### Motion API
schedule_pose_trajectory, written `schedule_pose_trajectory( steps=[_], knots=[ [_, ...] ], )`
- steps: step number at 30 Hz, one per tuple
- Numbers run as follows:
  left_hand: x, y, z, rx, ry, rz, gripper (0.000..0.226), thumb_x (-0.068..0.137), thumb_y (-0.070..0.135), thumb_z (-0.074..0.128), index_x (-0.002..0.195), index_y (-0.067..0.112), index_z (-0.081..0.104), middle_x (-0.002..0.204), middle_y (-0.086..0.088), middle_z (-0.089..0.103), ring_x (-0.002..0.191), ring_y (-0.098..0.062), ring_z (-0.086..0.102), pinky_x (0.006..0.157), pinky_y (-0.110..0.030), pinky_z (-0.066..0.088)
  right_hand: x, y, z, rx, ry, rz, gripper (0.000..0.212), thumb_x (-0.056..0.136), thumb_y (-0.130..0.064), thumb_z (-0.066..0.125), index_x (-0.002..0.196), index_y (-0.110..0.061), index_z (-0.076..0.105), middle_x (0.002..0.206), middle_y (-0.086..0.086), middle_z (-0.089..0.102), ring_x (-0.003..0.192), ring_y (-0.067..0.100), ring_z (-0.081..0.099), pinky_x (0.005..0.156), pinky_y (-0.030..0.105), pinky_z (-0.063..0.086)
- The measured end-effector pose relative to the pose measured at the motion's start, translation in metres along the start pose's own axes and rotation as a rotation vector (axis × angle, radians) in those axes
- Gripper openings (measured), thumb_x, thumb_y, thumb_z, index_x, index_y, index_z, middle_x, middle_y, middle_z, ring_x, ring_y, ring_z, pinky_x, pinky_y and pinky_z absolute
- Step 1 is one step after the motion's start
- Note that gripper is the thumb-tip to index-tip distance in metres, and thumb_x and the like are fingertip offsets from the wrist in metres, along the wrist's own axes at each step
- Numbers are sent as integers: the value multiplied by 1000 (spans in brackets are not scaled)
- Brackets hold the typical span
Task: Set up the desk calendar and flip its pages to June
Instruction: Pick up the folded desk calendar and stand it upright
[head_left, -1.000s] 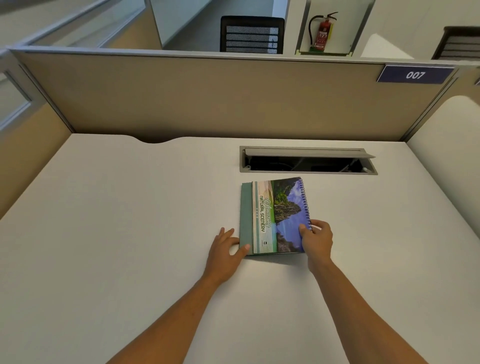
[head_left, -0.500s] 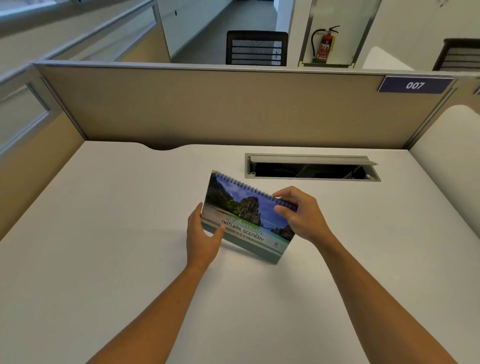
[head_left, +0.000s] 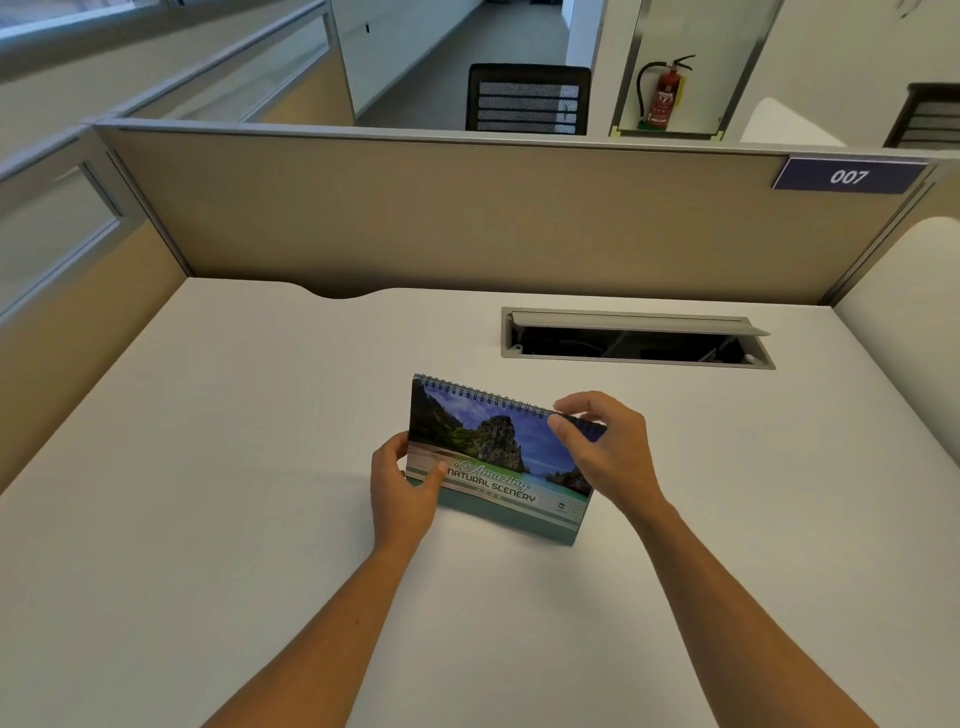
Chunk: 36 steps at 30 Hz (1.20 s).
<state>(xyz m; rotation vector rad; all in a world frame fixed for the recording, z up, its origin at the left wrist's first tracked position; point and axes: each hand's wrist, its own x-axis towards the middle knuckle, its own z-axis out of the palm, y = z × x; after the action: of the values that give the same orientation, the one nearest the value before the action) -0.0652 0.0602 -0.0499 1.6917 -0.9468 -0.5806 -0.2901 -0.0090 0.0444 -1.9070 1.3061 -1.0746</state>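
Spiral-bound desk calendar (head_left: 493, 457), cover showing cliffs, blue sky and turquoise water, titled "Amazing Natural Scenery", teal card base; stands tilted near the middle of the white desk (head_left: 208, 467). Left hand (head_left: 402, 488): grip closed on the lower left corner, thumb on the cover. Right hand (head_left: 605, 452): fingers pinching the spiral edge at upper right. Grey cable hatch (head_left: 636, 338) behind, apart; bare desk on both sides.

Desk calendar (head_left: 498, 457): spiral-bound top, cover w/ sea-cliff photo, "Amazing Natural Scenery" title, teal base; stands tilted, centre of frame, cover page showing.
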Motion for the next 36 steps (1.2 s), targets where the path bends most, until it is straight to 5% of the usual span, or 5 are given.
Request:
schedule_pose_trajectory(
  steps=[8, 16, 23, 32, 36],
  knots=[
    [-4, -7, -7, 58, -30, -11, 54, 70, 26, 81, 111, 22, 46, 110, -2, 56, 99, -20, 55, 77, -20, 45, -55, 10, 33, 376, 373, 367, 28, 93, -26, 64, 119, -29, 54, 124, -5, 57, 113, 5, 57, 91, 17, 51],
    [-9, -3, -11, 65, -34, -45, 51, 70, 26, 81, 108, 22, 48, 105, -1, 61, 94, -17, 58, 66, -5, 42, -80, 27, 49, 368, 334, 499, 38, 92, -19, 65, 125, -28, 48, 124, -3, 57, 113, 11, 56, 103, 37, 49],
    [0, -2, -14, 98, -25, -73, 50, 71, 29, 80, 106, 25, 45, 105, -2, 60, 97, -19, 58, 66, -8, 42, -59, 31, 55, 395, 345, 515, 41, 89, -13, 68, 125, -20, 52, 124, 1, 59, 109, 12, 57, 87, 27, 54],
    [49, -3, -29, 109, 96, -24, 51, 68, 29, 82, 103, 25, 45, 103, -4, 63, 94, -26, 58, 84, -51, 49, 2, 26, 72, 419, 146, 345, 55, 83, -4, 72, 129, -23, 46, 117, -8, 62, 105, 1, 61, 93, 26, 51],
    [89, 5, -26, 67, 79, 11, 53, 72, 21, 80, 112, 13, 46, 109, -11, 64, 97, -30, 60, 81, -38, 52, 45, 24, 93, 333, 32, 253, 72, 83, -8, 74, 144, -21, 38, 134, -4, 55, 115, 3, 57, 98, 20, 48]
  ],
)
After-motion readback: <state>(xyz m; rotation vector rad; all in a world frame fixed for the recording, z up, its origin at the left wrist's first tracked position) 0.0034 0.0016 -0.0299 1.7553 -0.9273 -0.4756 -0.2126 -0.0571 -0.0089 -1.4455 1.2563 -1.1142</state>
